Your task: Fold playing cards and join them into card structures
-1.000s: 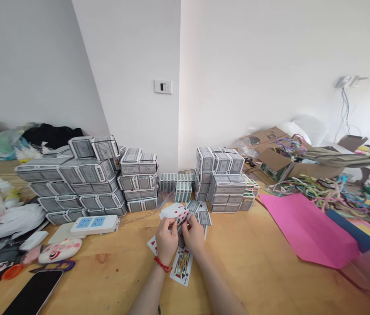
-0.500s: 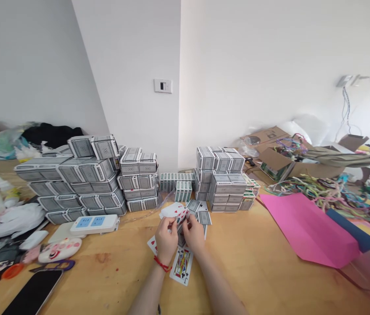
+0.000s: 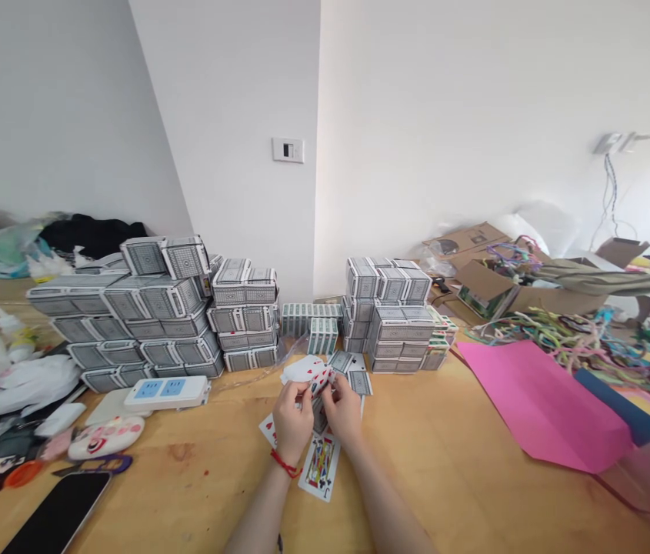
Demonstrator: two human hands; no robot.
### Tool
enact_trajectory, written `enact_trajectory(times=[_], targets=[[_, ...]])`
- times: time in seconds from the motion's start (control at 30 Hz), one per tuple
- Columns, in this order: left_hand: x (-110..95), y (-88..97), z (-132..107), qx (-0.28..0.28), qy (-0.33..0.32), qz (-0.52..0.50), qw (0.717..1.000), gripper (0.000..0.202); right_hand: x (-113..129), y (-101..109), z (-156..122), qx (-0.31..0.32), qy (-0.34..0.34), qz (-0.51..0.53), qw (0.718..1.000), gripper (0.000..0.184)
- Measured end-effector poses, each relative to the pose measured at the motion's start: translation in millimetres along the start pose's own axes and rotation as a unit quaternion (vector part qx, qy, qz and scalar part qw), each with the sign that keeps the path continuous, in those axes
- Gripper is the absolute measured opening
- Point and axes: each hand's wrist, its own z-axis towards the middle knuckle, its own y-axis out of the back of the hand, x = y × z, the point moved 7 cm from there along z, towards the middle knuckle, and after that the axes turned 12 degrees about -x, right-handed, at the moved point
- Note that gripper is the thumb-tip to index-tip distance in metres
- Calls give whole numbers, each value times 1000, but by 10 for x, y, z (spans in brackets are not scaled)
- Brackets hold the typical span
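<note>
My left hand (image 3: 291, 421), with a red string at the wrist, grips a fan of playing cards (image 3: 308, 372) above the wooden table (image 3: 451, 477). My right hand (image 3: 343, 410) is closed right beside it, fingers pinching the same cards. Under both hands lie loose cards: a face-up jack (image 3: 320, 464), a red-pip card (image 3: 268, 428) at the left and face-down cards (image 3: 352, 368) just beyond. Stacks of boxed card decks (image 3: 157, 312) stand behind along the wall.
A white power strip (image 3: 166, 392), a phone (image 3: 59, 512) and toys lie at the left. More deck stacks (image 3: 392, 312) stand in the middle. Pink paper (image 3: 538, 404), blue paper, cardboard boxes (image 3: 483, 285) and coloured cords fill the right.
</note>
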Motion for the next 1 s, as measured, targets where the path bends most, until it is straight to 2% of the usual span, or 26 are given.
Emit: enact_trajectory(times=[0.17,0.3,0.57,0.7,0.87,1.0], targets=[[12,4,-3,-1,-2,3,1000,7,28,1,1,8,20,-16,1000,19],[30,-5,-9,5,5,-2,1000,8,1,-15,0,17,10,-12,1000,17],[28,-1,6,7,1,-19,1000,9,-14,-44,0,23,23,-34,999,23],[8,5,9,12,2,-24,1000,11,-34,-71,-12,39,17,-28,999,20],[11,14,13,12,5,-21,1000,13,-23,-89,-22,33,47,-53,997,17],[15,13,14,16,9,-24,1000,12,-42,-95,-20,33,35,-49,998,17]])
